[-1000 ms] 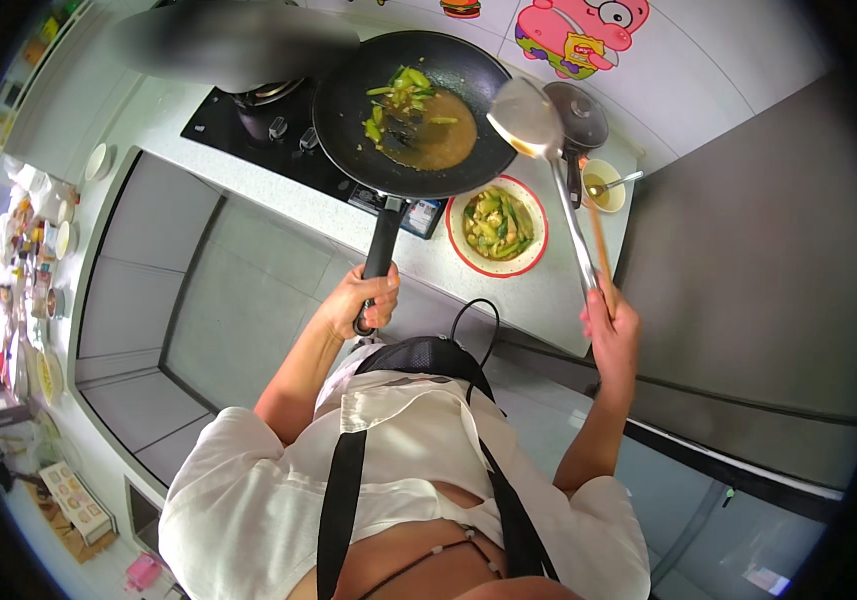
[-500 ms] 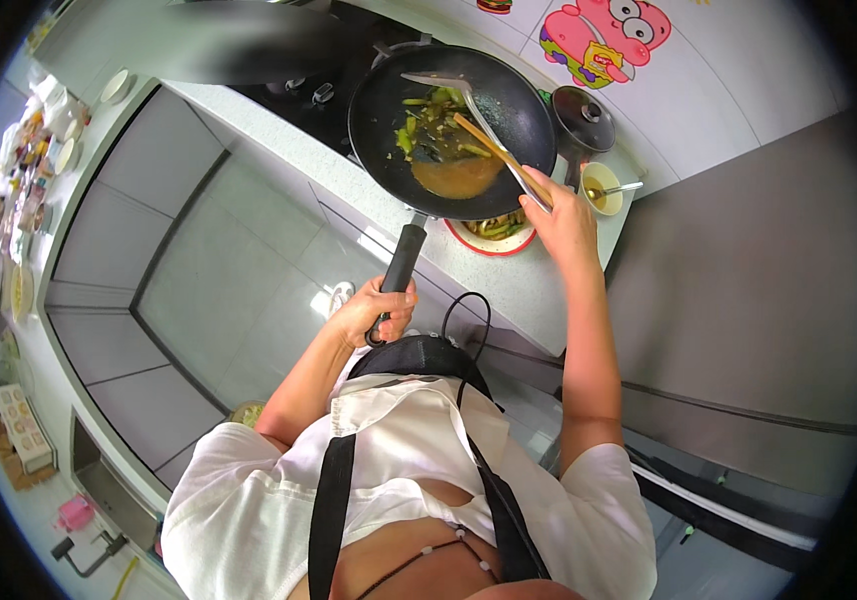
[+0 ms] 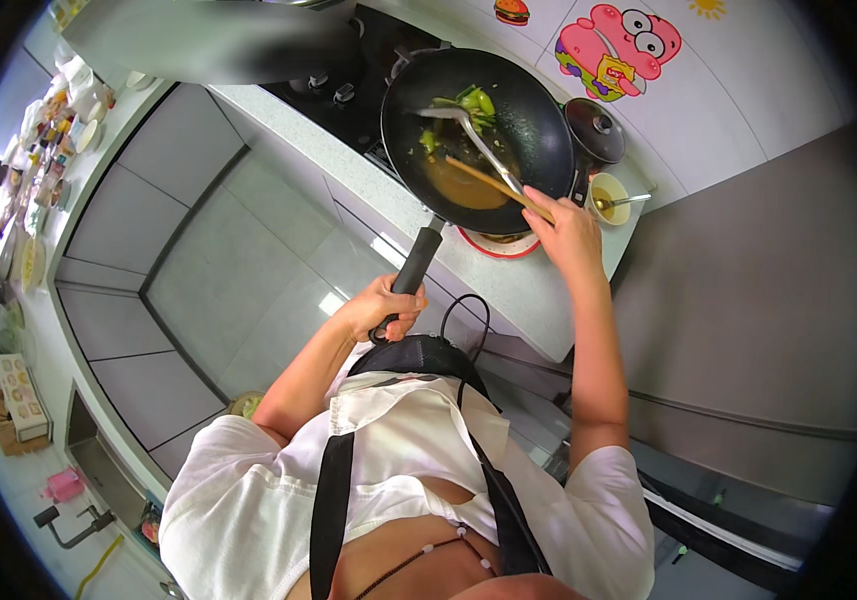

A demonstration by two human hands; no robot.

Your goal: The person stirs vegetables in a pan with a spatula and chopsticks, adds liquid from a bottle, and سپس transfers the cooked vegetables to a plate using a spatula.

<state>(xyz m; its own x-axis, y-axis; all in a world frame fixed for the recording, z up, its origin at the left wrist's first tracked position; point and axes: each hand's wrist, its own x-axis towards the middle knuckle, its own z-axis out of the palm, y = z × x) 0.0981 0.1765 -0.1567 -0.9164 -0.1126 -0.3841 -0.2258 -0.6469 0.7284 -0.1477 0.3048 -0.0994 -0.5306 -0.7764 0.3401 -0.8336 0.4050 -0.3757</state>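
- We see a black wok [image 3: 509,110] with a dull, dark metal bowl, slick with brown sauce, and a matt black handle gripped by the left hand [image 3: 381,308].
- The right hand [image 3: 567,232] holds a spatula [image 3: 477,140] with a pale wooden shaft and a shiny metal blade.
- A glossy red-rimmed plate [image 3: 494,246] sits under the wok.
- The countertop [image 3: 509,290] looks like pale, speckled stone, smooth and faintly shiny.
- The floor tiles [image 3: 249,270] are grey and polished enough to mirror light.
- A glossy lid [image 3: 595,130] rests on the pot beside the wok.
- Our cook's shirt [image 3: 249,500] is thin white cloth, crossed by matt black straps.
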